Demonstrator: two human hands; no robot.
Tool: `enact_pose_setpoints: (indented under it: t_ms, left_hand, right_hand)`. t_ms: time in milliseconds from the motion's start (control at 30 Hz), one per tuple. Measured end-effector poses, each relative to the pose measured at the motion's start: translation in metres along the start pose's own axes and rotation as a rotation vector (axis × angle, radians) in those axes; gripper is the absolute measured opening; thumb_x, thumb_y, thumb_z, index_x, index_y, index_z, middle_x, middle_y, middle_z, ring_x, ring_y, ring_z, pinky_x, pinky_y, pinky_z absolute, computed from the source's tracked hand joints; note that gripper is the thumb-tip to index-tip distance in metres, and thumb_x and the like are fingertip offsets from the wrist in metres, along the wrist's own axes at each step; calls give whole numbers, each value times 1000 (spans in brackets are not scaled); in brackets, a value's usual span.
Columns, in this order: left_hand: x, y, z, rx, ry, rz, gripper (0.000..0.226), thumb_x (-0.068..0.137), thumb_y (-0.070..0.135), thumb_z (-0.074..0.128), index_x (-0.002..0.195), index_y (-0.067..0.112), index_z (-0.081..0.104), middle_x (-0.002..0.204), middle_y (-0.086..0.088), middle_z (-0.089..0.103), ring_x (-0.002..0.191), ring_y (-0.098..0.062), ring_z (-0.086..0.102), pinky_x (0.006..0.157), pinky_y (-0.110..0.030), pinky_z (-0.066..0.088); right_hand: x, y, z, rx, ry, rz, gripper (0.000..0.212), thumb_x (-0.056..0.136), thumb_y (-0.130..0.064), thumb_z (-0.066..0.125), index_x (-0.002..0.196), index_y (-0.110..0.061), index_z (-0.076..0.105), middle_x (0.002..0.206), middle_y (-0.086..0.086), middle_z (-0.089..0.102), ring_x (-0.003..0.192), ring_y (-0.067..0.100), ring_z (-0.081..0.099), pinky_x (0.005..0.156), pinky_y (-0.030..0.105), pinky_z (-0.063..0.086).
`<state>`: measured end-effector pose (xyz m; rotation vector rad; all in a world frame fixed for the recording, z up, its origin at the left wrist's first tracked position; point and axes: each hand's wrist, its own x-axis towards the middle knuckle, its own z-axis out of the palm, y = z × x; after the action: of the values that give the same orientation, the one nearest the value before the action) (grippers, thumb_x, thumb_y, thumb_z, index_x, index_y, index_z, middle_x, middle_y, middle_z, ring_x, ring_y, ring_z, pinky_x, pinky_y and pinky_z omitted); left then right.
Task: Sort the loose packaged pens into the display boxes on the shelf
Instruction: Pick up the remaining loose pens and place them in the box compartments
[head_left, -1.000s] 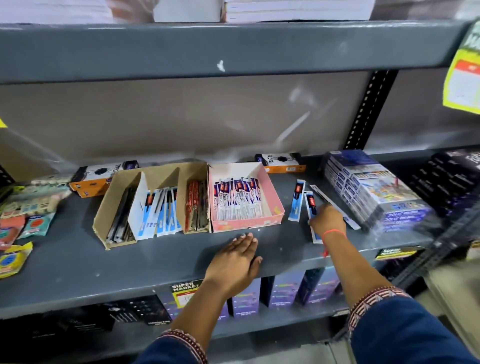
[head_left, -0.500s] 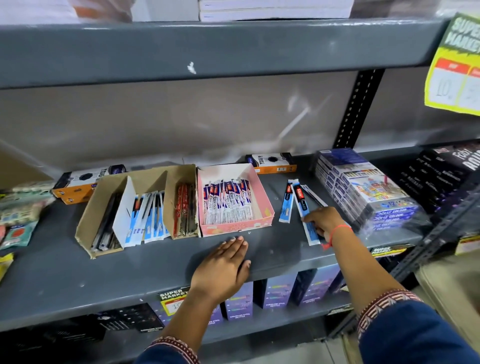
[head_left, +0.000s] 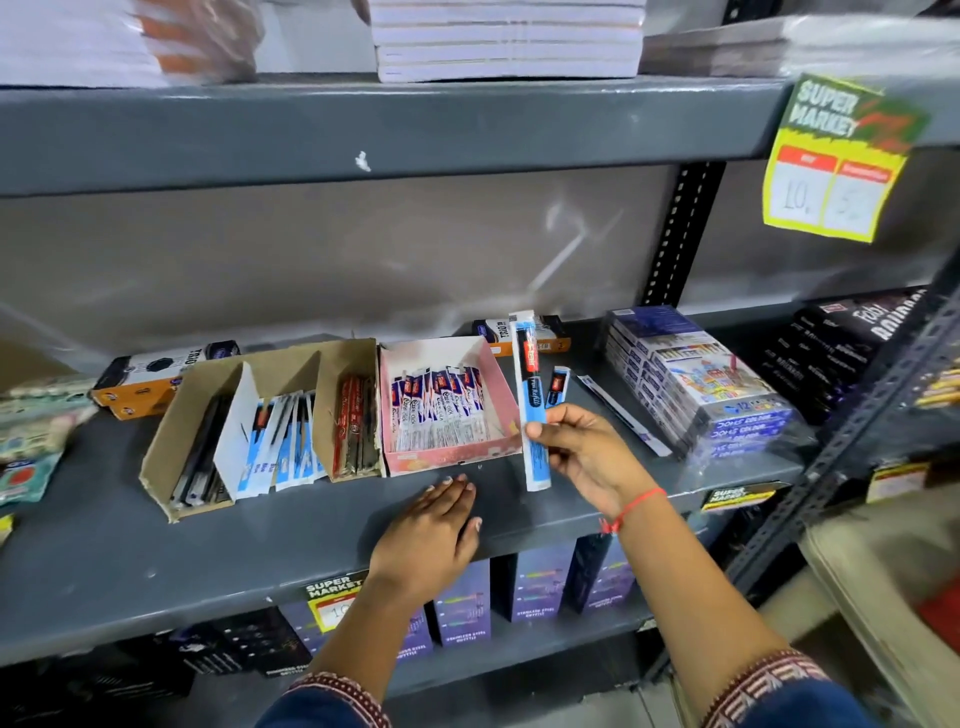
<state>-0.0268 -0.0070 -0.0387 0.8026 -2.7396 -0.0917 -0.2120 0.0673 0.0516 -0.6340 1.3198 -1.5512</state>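
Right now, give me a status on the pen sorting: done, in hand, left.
Done: the pink box and the cardboard box already hold packaged pens. In hand: the right hand has a blue pen pack in its grip, off the shelf; the left hand rests flat. Left: two loose packs, blue and white.
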Motion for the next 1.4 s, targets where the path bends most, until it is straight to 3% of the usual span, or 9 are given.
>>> enact_pose_setpoints:
  t_ms: [267, 567, 667, 733, 800, 933, 1033, 1100, 1400]
  left_hand:
    - [-18, -5, -9, 51, -8, -62, 49, 100, 38, 24, 143, 16, 23, 153, 1, 22, 139, -11, 16, 109, -19, -1]
    - [-86, -66, -41, 109, -17, -242, 51, 100, 40, 23, 144, 15, 22, 153, 0, 20, 139, -11, 15, 110, -21, 3]
    - [-111, -92, -57, 86, 54, -282, 47, 97, 34, 41, 137, 8, 38, 145, -7, 37, 133, -17, 33, 109, -26, 21]
    - [-122, -109, -66, 97, 81, -297, 41, 83, 25, 69, 116, 2, 61, 123, -14, 61, 111, -25, 59, 91, -35, 47]
    - [-131, -123, -71, 79, 78, -338, 40, 82, 24, 70, 114, 2, 62, 122, -14, 61, 110, -25, 59, 89, -36, 48]
    - [-144, -153, -64, 59, 42, -346, 48, 99, 36, 31, 141, 11, 31, 149, -5, 31, 137, -17, 24, 111, -26, 13]
    - [-145, -159, -66, 78, 78, -270, 43, 92, 30, 53, 128, 6, 50, 134, -11, 52, 122, -23, 49, 102, -31, 36]
    - [-146, -163, -65, 88, 176, -221, 37, 77, 24, 74, 107, 3, 66, 109, -13, 69, 97, -25, 66, 79, -37, 54]
    - [-145, -169, -60, 33, 311, -149, 37, 76, 31, 57, 100, 5, 70, 101, -8, 72, 92, -21, 68, 77, -34, 54]
  right_hand:
    - [-5, 1, 16, -40, -57, 25, 25, 81, 5, 63, 68, -15, 65, 52, -8, 71, 44, -3, 59, 41, 7, 45]
    - [3, 15, 115, -190, -133, 92, 26, 80, 7, 64, 72, -17, 63, 53, -9, 67, 58, 10, 54, 54, 16, 45]
    - [6, 28, 158, -210, -126, 109, 31, 81, 10, 61, 66, -17, 59, 35, -10, 59, 41, 3, 49, 46, 13, 40]
    - [9, 38, 183, -199, -89, 103, 31, 81, 13, 58, 67, -15, 55, 31, -9, 56, 29, -2, 45, 39, 10, 35]
    - [11, 45, 205, -228, -46, 91, 33, 81, 17, 54, 68, -13, 52, 33, -6, 55, 28, 0, 46, 37, 11, 34]
    - [21, 60, 242, -396, 102, 35, 27, 81, 16, 51, 71, -8, 57, 78, 18, 58, 52, 16, 54, 48, 25, 49]
    - [26, 64, 257, -755, 218, -66, 33, 79, 9, 53, 106, -6, 63, 103, 22, 67, 79, 27, 63, 73, 35, 53]
    - [30, 62, 268, -902, 227, -162, 41, 80, 9, 46, 115, -8, 59, 109, 27, 66, 95, 36, 65, 77, 36, 51]
    - [52, 63, 302, -1370, 132, -142, 32, 87, 7, 36, 115, 7, 52, 114, 29, 63, 106, 41, 61, 86, 41, 51]
